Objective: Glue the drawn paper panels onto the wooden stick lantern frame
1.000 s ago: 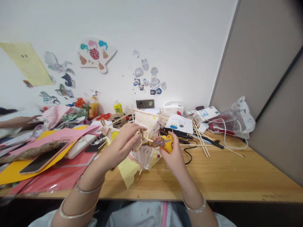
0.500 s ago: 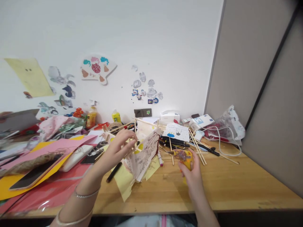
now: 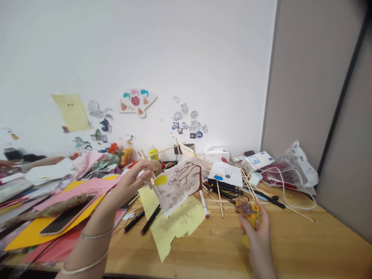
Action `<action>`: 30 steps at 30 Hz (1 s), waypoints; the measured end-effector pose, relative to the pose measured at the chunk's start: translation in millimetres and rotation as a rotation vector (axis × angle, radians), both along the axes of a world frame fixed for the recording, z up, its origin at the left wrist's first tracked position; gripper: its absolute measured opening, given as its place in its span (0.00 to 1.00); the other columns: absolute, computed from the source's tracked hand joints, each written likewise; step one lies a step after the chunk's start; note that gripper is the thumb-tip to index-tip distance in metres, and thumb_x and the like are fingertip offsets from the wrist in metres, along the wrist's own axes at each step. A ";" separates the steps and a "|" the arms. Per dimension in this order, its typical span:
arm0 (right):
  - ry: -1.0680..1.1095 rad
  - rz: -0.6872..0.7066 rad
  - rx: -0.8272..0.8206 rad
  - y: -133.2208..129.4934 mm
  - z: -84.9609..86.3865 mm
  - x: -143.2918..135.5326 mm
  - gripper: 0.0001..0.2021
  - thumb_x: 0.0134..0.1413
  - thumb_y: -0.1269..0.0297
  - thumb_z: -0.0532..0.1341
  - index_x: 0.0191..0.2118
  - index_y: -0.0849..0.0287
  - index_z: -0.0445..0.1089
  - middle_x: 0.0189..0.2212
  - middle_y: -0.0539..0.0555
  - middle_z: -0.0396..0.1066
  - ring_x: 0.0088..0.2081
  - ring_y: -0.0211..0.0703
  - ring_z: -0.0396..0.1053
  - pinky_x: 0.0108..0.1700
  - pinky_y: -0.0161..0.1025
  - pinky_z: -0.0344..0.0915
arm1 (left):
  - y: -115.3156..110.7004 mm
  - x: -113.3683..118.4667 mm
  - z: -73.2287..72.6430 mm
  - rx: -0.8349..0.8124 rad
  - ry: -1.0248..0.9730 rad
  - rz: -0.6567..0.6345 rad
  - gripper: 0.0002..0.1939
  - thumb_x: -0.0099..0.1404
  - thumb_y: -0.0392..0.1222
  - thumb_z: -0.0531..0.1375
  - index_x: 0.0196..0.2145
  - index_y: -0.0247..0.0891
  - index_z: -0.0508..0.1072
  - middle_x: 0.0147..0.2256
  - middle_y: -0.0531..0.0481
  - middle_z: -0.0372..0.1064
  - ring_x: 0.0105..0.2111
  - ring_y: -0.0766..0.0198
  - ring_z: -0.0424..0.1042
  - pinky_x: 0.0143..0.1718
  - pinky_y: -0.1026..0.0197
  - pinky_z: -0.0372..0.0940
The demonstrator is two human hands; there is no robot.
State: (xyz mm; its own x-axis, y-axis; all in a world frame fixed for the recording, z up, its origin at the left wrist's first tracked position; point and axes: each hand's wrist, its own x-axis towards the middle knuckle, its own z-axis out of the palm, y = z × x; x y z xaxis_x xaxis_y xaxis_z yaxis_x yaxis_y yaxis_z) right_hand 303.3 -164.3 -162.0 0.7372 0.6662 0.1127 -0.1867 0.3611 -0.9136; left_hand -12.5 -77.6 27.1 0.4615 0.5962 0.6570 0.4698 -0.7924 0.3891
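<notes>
My left hand (image 3: 132,185) holds up a small lantern frame (image 3: 177,182) made of thin wooden sticks, with a paper panel painted with a blossoming tree. The frame hangs tilted above the wooden desk (image 3: 290,248). My right hand (image 3: 257,232) rests low on the desk to the right, gripping a yellow glue gun (image 3: 250,212) smeared with dried glue. The two hands are well apart. Under the frame lie a torn pale yellow paper sheet (image 3: 174,226) and two black pens (image 3: 142,221).
Loose wooden sticks (image 3: 219,195), black markers (image 3: 223,186) and a drawn white card (image 3: 226,173) lie behind my right hand. Pink, yellow and red paper sheets (image 3: 58,221) with a phone (image 3: 65,217) cover the left. A plastic bag (image 3: 290,166) and white cable sit far right.
My hands have separated: the left lifted the stick frame up and to the left, the right drew the glue gun away to the right and down onto the desk. The view tilted upward.
</notes>
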 end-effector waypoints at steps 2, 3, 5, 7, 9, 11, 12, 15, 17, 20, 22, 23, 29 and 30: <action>0.003 -0.019 0.018 0.9 -2.2 1.1 0.44 0.34 0.55 0.70 0.60 0.52 0.53 0.34 0.49 0.69 0.23 0.34 0.62 0.23 0.31 0.59 | 0.6 -7.3 2.0 -0.001 -0.017 0.031 0.14 0.66 0.53 0.50 0.38 0.41 0.67 0.38 0.47 0.67 0.38 0.60 0.66 0.39 0.60 0.63; 0.003 -0.027 0.026 1.3 -2.9 1.3 0.44 0.34 0.55 0.70 0.60 0.53 0.53 0.35 0.50 0.69 0.24 0.34 0.62 0.23 0.31 0.59 | -0.1 -9.2 2.8 -0.006 -0.031 0.052 0.15 0.66 0.54 0.51 0.37 0.41 0.67 0.37 0.48 0.67 0.36 0.60 0.66 0.37 0.61 0.63; -0.004 -0.038 0.033 1.8 -3.5 1.0 0.44 0.35 0.55 0.70 0.60 0.53 0.53 0.36 0.50 0.69 0.24 0.35 0.62 0.23 0.31 0.59 | -3.2 -9.0 3.5 -0.010 -0.057 0.095 0.16 0.65 0.55 0.51 0.36 0.41 0.67 0.36 0.49 0.66 0.34 0.61 0.65 0.35 0.62 0.62; -0.012 -0.054 0.042 1.8 -3.9 0.2 0.44 0.35 0.55 0.70 0.60 0.54 0.54 0.37 0.51 0.69 0.24 0.34 0.62 0.23 0.31 0.59 | -8.5 -2.9 2.3 0.007 -0.085 0.133 0.15 0.66 0.54 0.50 0.35 0.40 0.67 0.34 0.50 0.66 0.34 0.61 0.65 0.35 0.62 0.61; -0.023 -0.064 0.049 1.6 -4.8 -0.6 0.44 0.36 0.54 0.70 0.60 0.54 0.54 0.37 0.51 0.69 0.24 0.34 0.61 0.24 0.32 0.59 | -15.1 8.1 -1.1 0.058 -0.107 0.155 0.14 0.66 0.52 0.50 0.32 0.40 0.66 0.32 0.51 0.65 0.34 0.61 0.64 0.36 0.61 0.60; -0.031 -0.066 0.047 1.9 -6.2 -0.9 0.44 0.36 0.54 0.70 0.61 0.54 0.53 0.35 0.50 0.69 0.24 0.34 0.61 0.24 0.32 0.58 | -21.6 22.1 -6.4 0.134 -0.112 0.172 0.13 0.67 0.49 0.49 0.30 0.40 0.65 0.31 0.51 0.64 0.34 0.62 0.64 0.36 0.61 0.60; -0.034 -0.063 0.043 2.2 -7.1 -0.9 0.44 0.36 0.54 0.70 0.61 0.54 0.53 0.34 0.49 0.69 0.24 0.35 0.61 0.24 0.32 0.58 | -24.4 29.7 -9.6 0.175 -0.104 0.192 0.13 0.67 0.48 0.49 0.29 0.40 0.64 0.32 0.51 0.64 0.34 0.62 0.63 0.37 0.60 0.59; -0.029 -0.052 0.044 3.6 -9.3 -0.4 0.44 0.36 0.54 0.70 0.61 0.54 0.52 0.31 0.49 0.69 0.23 0.35 0.61 0.23 0.32 0.58 | -29.1 52.9 -19.8 0.272 -0.060 0.301 0.13 0.68 0.45 0.48 0.28 0.39 0.64 0.30 0.50 0.63 0.34 0.61 0.63 0.37 0.59 0.57; -0.034 -0.046 0.047 3.9 -9.8 -0.5 0.45 0.36 0.54 0.70 0.61 0.54 0.52 0.31 0.49 0.69 0.22 0.35 0.61 0.22 0.31 0.58 | -28.0 67.8 -25.8 0.313 -0.018 0.371 0.14 0.68 0.44 0.47 0.27 0.39 0.64 0.28 0.49 0.62 0.33 0.60 0.63 0.35 0.58 0.57; -0.054 -0.051 0.050 2.4 -8.2 -2.1 0.43 0.37 0.54 0.69 0.61 0.53 0.52 0.33 0.50 0.69 0.24 0.35 0.61 0.23 0.31 0.58 | -20.5 87.1 -32.8 0.350 0.052 0.434 0.14 0.68 0.42 0.46 0.26 0.39 0.65 0.28 0.47 0.63 0.32 0.58 0.62 0.34 0.57 0.56; -0.057 -0.055 0.052 0.5 -6.2 -3.7 0.42 0.38 0.54 0.69 0.60 0.52 0.52 0.36 0.51 0.68 0.25 0.35 0.62 0.23 0.31 0.59 | -13.4 96.0 -35.9 0.327 0.070 0.425 0.15 0.67 0.43 0.46 0.26 0.38 0.66 0.28 0.46 0.64 0.32 0.57 0.63 0.35 0.56 0.56; -0.054 -0.056 0.053 -0.4 -5.2 -4.4 0.42 0.38 0.54 0.69 0.60 0.52 0.52 0.37 0.51 0.67 0.26 0.35 0.62 0.24 0.31 0.59 | -9.8 98.5 -36.9 0.294 0.074 0.396 0.16 0.67 0.44 0.46 0.26 0.38 0.66 0.28 0.46 0.65 0.32 0.57 0.63 0.35 0.56 0.57; -0.048 -0.058 0.047 -2.8 -4.1 -5.6 0.41 0.39 0.55 0.68 0.59 0.52 0.52 0.39 0.51 0.66 0.27 0.35 0.62 0.24 0.30 0.59 | 12.7 70.0 -29.2 0.126 0.029 0.133 0.23 0.70 0.49 0.38 0.36 0.37 0.70 0.36 0.45 0.70 0.38 0.58 0.67 0.42 0.55 0.60; -0.041 -0.052 0.048 -2.9 -4.7 -5.6 0.41 0.38 0.55 0.69 0.60 0.52 0.52 0.39 0.52 0.66 0.27 0.35 0.63 0.24 0.30 0.59 | 17.1 58.3 -26.2 0.139 0.077 0.132 0.22 0.70 0.50 0.40 0.37 0.37 0.70 0.37 0.45 0.70 0.40 0.58 0.67 0.44 0.55 0.59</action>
